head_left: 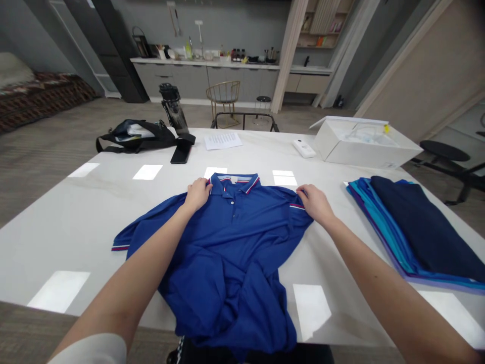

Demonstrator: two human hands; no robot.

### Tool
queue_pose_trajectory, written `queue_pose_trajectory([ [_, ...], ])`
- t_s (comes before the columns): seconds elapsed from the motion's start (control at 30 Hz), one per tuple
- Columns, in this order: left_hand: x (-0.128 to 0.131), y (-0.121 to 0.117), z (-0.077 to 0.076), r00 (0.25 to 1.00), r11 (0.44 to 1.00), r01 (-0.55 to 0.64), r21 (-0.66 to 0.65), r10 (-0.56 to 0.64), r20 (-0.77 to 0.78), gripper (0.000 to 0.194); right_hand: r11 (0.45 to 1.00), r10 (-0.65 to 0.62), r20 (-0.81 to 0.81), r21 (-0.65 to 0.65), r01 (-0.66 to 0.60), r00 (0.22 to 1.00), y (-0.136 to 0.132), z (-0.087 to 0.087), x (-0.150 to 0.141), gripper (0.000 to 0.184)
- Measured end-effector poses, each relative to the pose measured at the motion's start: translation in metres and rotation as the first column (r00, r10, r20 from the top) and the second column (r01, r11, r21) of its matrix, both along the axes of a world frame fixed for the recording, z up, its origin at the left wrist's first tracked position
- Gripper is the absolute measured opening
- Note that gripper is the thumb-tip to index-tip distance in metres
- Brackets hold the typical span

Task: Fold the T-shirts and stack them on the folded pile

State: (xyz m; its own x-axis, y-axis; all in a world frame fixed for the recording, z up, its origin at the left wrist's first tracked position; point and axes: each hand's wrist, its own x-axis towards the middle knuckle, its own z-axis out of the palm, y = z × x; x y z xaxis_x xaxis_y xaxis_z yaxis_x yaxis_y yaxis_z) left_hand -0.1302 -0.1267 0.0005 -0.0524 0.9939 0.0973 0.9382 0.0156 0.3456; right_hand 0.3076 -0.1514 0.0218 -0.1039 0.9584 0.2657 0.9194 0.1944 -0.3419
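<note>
A blue polo shirt (pixel 235 237) lies front side up on the white table, its collar pointing away from me. Red and white stripes edge the collar and sleeves. My left hand (pixel 198 194) pinches the shirt at the shoulder beside the collar's left end. With its fingers closed on the cloth, my right hand (pixel 315 203) grips the right sleeve near its striped cuff. The lower part of the shirt is bunched in folds and hangs over the table's near edge. My left forearm hides part of the left side of the shirt.
Folded clothes (pixel 420 222) are stacked at the right. Behind stand an open white box (pixel 352 141), a small white device (pixel 303 148), a paper sheet (pixel 223 141), a phone (pixel 181 151), a black bag (pixel 140 135) and a dark bottle (pixel 174 108). The white table (pixel 76 217) has bright light patches.
</note>
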Motion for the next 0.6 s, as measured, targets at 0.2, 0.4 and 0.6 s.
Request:
queue_pose_trajectory([
  [0.2,0.038,0.034,0.006,0.979,0.998,0.003,0.057,-0.015,0.205,0.031,0.926,-0.35,-0.086,0.12,0.358,0.933,-0.001,-0.001,0.117,0.03],
  [0.4,0.058,0.042,0.025,0.999,0.989,0.049,0.142,-0.047,-0.012,0.051,0.925,-0.379,0.307,0.116,0.361,0.873,-0.027,0.005,0.122,0.034],
  [0.6,0.048,0.059,0.033,0.833,0.858,0.511,-0.052,-0.509,-0.218,0.049,0.985,0.139,-0.092,-0.087,-0.147,0.986,0.022,0.016,-0.016,0.034],
])
